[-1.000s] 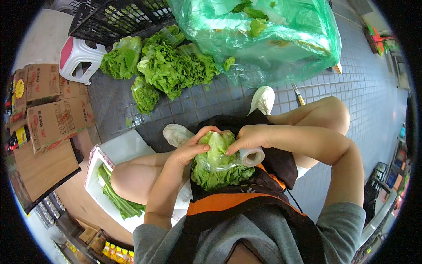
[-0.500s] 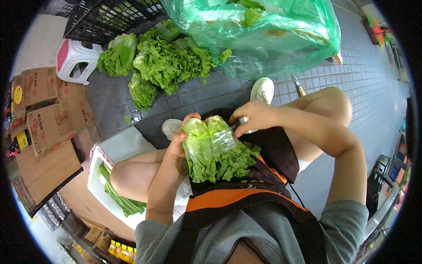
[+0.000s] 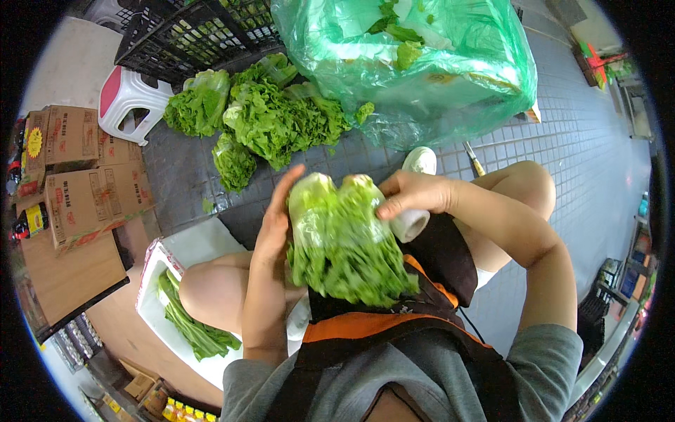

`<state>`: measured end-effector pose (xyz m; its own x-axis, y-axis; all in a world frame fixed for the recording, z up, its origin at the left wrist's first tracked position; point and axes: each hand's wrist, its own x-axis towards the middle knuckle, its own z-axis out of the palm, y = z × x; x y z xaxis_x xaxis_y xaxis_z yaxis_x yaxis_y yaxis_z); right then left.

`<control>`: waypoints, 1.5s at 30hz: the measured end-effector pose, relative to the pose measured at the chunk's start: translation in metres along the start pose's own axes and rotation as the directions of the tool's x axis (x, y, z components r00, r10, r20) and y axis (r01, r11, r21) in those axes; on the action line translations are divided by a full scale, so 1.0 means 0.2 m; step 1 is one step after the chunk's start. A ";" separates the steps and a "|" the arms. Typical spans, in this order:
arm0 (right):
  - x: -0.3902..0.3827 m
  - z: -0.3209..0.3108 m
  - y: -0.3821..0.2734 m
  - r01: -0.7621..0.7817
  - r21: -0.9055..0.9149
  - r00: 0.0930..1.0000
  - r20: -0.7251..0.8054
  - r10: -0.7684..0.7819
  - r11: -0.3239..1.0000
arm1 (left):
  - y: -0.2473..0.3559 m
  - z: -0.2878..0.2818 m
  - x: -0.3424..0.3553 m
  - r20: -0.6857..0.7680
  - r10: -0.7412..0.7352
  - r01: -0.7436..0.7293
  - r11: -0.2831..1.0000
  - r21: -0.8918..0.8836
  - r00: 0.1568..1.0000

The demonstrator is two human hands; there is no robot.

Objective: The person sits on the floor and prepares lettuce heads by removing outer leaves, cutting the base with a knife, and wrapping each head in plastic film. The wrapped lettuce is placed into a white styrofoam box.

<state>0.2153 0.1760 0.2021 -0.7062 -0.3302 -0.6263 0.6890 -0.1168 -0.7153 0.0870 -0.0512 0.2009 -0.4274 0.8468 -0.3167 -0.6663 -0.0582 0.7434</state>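
Two heads of leafy green lettuce (image 3: 344,239), side by side with a shiny band of clear film around them, are above my lap, their leaves blurred by motion. Along their left side is my left hand (image 3: 276,214), open, its fingers stretched out away from me. My right hand (image 3: 420,193) closes on a white roll of cling film (image 3: 410,226) at the lettuce's right edge, its thumb close against the leaves. The roll's round end and hollow core face me. Most of the fingers of that hand are hidden behind the roll.
Loose lettuces (image 3: 271,112) lie on the tiled floor beyond my feet, by a black crate (image 3: 200,42) and a white stool (image 3: 133,102). A green plastic bag (image 3: 450,105) lines a box ahead. A knife (image 3: 474,159) lies right; a foam box (image 3: 200,243) with greens stands left.
My left fingers have loosened from around the lettuce and straightened. The lettuce has shifted slightly. In my right hand the roll has come into clearer view, its end turned toward me.
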 end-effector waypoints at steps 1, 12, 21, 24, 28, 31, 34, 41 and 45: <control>0.01 0.00 -0.04 -0.028 0.069 0.999 -0.037 0.031 0.997 | 0.02 0.01 -0.03 -0.014 -0.027 0.027 0.999 -0.019 1.000; 0.04 0.00 -0.29 -0.152 -0.452 0.984 -0.157 0.089 0.879 | -0.14 0.02 -0.07 -0.065 -0.214 0.137 0.801 -0.582 0.975; 0.12 0.06 -0.19 0.229 -0.188 0.957 -0.135 -0.257 0.955 | -0.02 0.11 0.04 -0.044 -0.050 0.037 0.968 -0.247 0.998; 0.08 0.04 -0.29 0.214 -0.125 0.945 -0.224 -0.238 0.969 | 0.02 0.11 0.01 -0.049 -0.155 0.136 0.951 -0.276 0.987; 0.08 -0.01 -0.37 -0.006 -0.572 0.977 -0.178 -0.117 0.821 | 0.09 0.17 -0.05 0.076 -0.116 0.137 0.912 -0.386 0.990; 0.11 0.01 -0.41 -0.084 -0.722 0.979 -0.187 -0.076 0.687 | 0.03 0.13 -0.08 0.069 -0.267 0.275 0.904 -0.328 0.961; 0.16 0.05 -0.44 -0.086 -0.797 0.956 -0.234 -0.175 0.598 | -0.05 0.08 -0.07 0.021 -0.268 0.255 0.884 -0.392 0.963; -0.09 0.09 -0.63 0.165 -0.774 0.871 -0.177 -0.459 0.612 | -0.04 0.07 0.01 0.074 -0.042 0.067 0.917 -0.392 0.996; -0.11 -0.01 -0.54 0.140 -0.794 0.910 -0.132 -0.393 0.591 | 0.06 0.16 -0.02 0.041 -0.154 0.158 0.911 -0.381 0.987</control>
<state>0.1563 0.1985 0.2924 -0.9350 -0.1308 -0.3298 0.1789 0.6288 -0.7567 0.1006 -0.0386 0.2307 -0.2940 0.8668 -0.4028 -0.9074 -0.1207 0.4026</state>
